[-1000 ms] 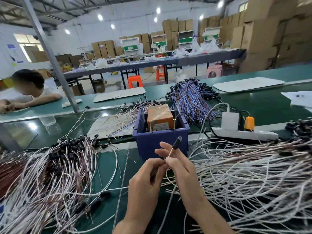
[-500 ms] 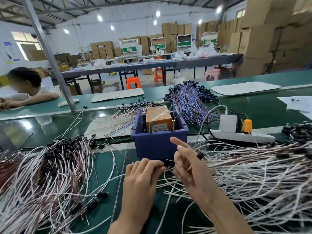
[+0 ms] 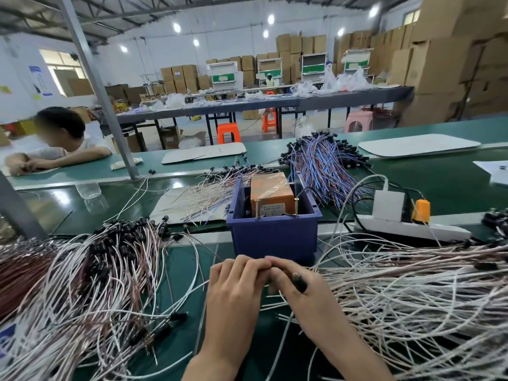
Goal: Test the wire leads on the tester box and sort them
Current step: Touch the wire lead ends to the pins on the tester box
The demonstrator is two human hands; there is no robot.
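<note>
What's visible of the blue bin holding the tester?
The blue bin is an open-topped dark blue tub, plastic by the look, upright on the green table between wire piles. Inside sits an orange box wrapped in clear tape, label on its near face. Two brass-coloured screws stand upright by the near rim. A black cable enters from the right. The left hand and the right hand, gripping a black-tipped lead, meet just before its near wall; contact is unclear.

Factory assembly hall: green conveyor bench (image 3: 453, 188), heaped wire leads (image 3: 412, 298), stacked cardboard cartons (image 3: 439, 64).
</note>
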